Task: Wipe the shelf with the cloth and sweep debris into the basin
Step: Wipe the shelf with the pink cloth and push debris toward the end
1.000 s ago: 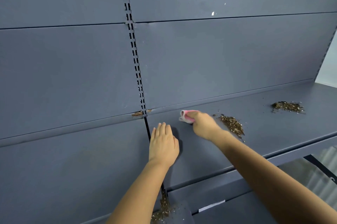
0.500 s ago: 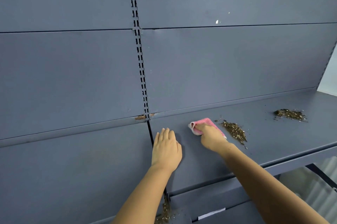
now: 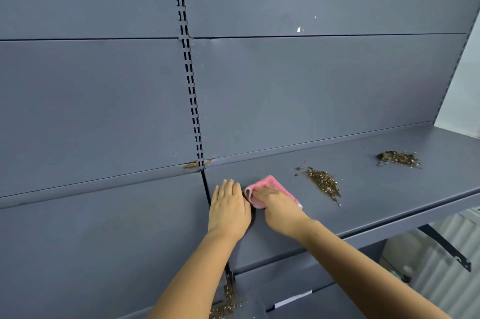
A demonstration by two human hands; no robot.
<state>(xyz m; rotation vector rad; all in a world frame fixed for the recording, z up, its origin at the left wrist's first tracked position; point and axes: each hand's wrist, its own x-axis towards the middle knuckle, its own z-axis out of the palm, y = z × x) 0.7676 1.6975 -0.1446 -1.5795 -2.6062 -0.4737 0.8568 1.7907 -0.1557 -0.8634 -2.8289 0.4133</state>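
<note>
A pink cloth lies flat on the grey metal shelf, pressed down under my right hand. My left hand rests flat on the shelf right beside it, fingers together, holding nothing, its edge almost touching the cloth. To the right of the cloth lies a pile of brown debris; a second pile of debris sits farther right. More debris shows below, between my arms, on a lower level. No basin is in view.
The shelf's grey back panels rise behind, with a slotted upright at the seam between two shelf sections. A rusty spot marks the seam. A dark bracket hangs under the shelf's front edge at right.
My right hand has drawn the cloth from the back of the shelf forward and left, up against my left hand. The left hand has stayed flat in place.
</note>
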